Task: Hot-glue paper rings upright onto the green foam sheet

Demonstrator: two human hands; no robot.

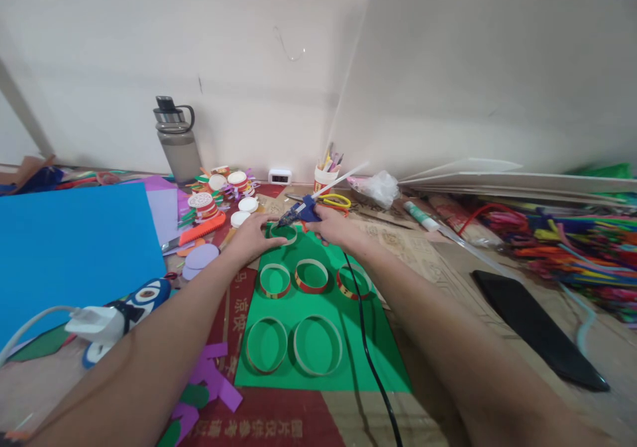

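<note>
My right hand [332,225] grips a blue hot glue gun [307,209], a long white glue stick [343,180] sticking out of its back. The gun's nozzle points left and down at the rim of a paper ring [293,240]. Around that ring's left side, the thumb and fingers of my left hand [253,236] are closed, keeping it on the green sheet [318,306]. Several more paper rings stand on the sheet nearer to me, among them a large one [296,361] and a red-and-yellow one [312,290]. The gun's black cord [365,341] runs towards me over the sheet.
Left are a blue sheet [74,248], an orange cutter [203,228], a plugged power strip [144,298] and a water bottle [176,142]. Behind are yellow-handled scissors [336,200] and a pen cup [324,179]. Right lie a glue tube [421,215], a black phone-like slab [537,327] and pipe cleaners [557,255].
</note>
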